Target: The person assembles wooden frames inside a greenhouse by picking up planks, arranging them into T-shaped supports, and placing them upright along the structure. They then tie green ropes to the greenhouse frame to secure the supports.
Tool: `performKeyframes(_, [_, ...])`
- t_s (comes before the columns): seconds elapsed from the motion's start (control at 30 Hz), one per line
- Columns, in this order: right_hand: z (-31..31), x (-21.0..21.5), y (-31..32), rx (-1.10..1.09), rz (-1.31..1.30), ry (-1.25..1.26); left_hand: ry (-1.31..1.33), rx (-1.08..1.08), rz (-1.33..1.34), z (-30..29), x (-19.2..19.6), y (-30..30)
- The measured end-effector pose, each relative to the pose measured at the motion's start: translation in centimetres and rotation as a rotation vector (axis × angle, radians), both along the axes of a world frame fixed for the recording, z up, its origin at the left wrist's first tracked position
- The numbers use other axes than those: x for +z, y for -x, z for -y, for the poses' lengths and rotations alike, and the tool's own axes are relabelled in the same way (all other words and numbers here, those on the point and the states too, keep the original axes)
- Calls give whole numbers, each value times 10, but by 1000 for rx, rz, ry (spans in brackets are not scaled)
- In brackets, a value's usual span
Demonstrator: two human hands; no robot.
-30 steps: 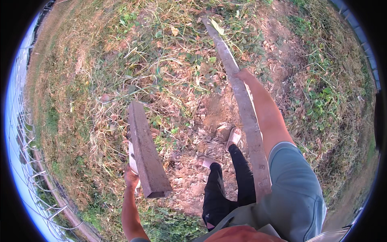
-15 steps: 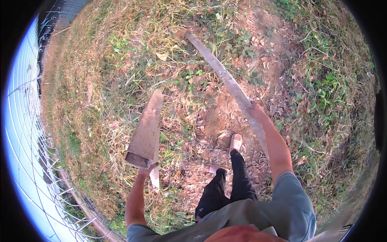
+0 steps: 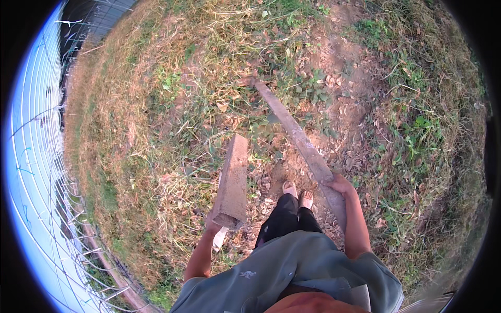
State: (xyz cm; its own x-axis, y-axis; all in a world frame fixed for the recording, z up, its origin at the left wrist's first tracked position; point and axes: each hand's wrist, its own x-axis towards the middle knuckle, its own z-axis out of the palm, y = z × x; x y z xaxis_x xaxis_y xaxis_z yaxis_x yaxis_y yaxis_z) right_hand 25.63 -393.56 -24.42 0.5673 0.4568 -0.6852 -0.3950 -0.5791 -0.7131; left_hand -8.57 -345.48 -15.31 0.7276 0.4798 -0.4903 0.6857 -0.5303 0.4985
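Two hands each grip a piece of wood: the left hand (image 3: 213, 225) is closed under the near end of a short post (image 3: 232, 180), which points away over the grass (image 3: 156, 130). The right hand (image 3: 338, 183) clasps a long pole (image 3: 297, 135) that slants away to the left, its far end on the ground, beside the feet (image 3: 297, 192).

Dry grassy ground (image 3: 156, 130), bare dirt patch (image 3: 355, 99), wire fence (image 3: 36, 172) at left, daylight
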Motion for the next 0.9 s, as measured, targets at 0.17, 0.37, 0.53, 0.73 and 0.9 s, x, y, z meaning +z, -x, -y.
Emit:
performKeyframes(0.17, [-2,44,-47,-45,-112,-122,146,-14,110,-20,-16,-46])
performKeyframes(0.37, [-47,70,-101,-16,-337,-105,-63,-98,-108,-44,-5,-177])
performKeyframes(0.53, [-81,80,-142,-19,-142,-223,-110,-229,56,-61,27,-316])
performKeyframes(0.73, [-50,123,-166,-152,-414,-325,-178,-324,109,-57,13,-456])
performKeyframes(0.9, [9,140,-211,-273,-427,-503,-113,-368,110,-15,6,-536])
